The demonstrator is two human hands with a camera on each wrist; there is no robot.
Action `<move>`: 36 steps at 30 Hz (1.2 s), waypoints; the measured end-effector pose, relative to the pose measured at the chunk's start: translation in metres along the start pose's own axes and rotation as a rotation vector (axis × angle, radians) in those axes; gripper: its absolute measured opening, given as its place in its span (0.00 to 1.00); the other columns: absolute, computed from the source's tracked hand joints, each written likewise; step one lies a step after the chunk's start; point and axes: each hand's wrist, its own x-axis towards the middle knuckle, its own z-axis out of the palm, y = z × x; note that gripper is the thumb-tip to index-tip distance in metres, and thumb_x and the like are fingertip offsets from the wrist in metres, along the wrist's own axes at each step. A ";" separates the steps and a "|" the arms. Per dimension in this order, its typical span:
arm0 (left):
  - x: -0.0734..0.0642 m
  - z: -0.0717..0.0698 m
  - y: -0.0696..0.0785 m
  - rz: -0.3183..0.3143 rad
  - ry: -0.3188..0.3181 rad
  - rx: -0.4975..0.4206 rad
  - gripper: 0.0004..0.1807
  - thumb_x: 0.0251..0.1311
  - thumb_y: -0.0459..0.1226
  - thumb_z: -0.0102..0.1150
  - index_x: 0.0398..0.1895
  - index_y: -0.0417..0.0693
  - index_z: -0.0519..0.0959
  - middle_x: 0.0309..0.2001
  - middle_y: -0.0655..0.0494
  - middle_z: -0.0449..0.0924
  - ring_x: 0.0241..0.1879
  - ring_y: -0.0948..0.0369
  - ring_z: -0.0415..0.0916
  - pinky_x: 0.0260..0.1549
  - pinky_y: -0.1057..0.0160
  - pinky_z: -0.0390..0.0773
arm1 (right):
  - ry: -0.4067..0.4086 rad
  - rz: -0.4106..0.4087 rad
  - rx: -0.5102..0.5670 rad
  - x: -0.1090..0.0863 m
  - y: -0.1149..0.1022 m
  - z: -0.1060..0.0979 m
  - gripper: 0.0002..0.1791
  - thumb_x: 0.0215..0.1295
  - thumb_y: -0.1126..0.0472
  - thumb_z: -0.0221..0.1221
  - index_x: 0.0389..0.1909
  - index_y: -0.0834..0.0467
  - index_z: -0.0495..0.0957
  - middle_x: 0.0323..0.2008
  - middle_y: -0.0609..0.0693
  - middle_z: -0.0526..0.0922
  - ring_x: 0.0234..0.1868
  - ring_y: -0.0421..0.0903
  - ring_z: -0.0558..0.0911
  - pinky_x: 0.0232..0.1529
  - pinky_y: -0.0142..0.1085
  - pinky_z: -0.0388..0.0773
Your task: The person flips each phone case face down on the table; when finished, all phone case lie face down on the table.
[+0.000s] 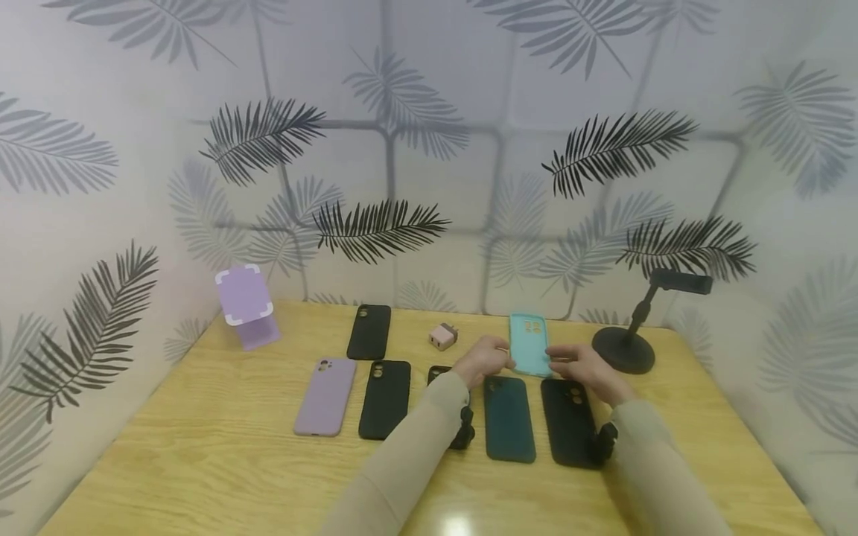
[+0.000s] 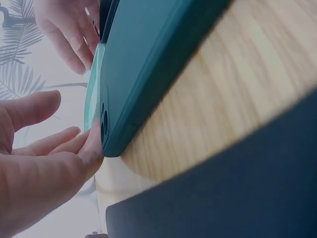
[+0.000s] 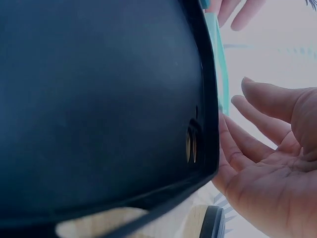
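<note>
A light turquoise phone case [image 1: 529,347] lies at the back of the table, between the two hands. My left hand [image 1: 484,360] is at its left edge, thumb apart from the fingers; in the left wrist view the fingers are loosely extended beside a dark teal phone case [image 2: 143,64]. At the turquoise case's right edge is my right hand [image 1: 588,369], its fingers likewise relaxed and spread from the thumb. In the right wrist view a black phone case [image 3: 99,99] fills the left side, and the right fingertips come right up to the turquoise case [image 3: 222,74].
To the left lie a lilac phone case [image 1: 325,397] and black phone cases [image 1: 385,400], one partly hidden by the left forearm. A pink charger plug [image 1: 443,337] sits behind them. A lilac stand [image 1: 244,301] and a black stand [image 1: 623,348] flank the back.
</note>
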 end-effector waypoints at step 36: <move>0.009 0.009 0.007 0.042 -0.046 -0.242 0.27 0.71 0.39 0.54 0.72 0.49 0.65 0.60 0.41 0.74 0.60 0.44 0.74 0.54 0.46 0.79 | -0.123 0.054 0.222 0.021 -0.026 0.019 0.40 0.78 0.39 0.34 0.70 0.71 0.60 0.65 0.72 0.68 0.65 0.65 0.71 0.65 0.57 0.70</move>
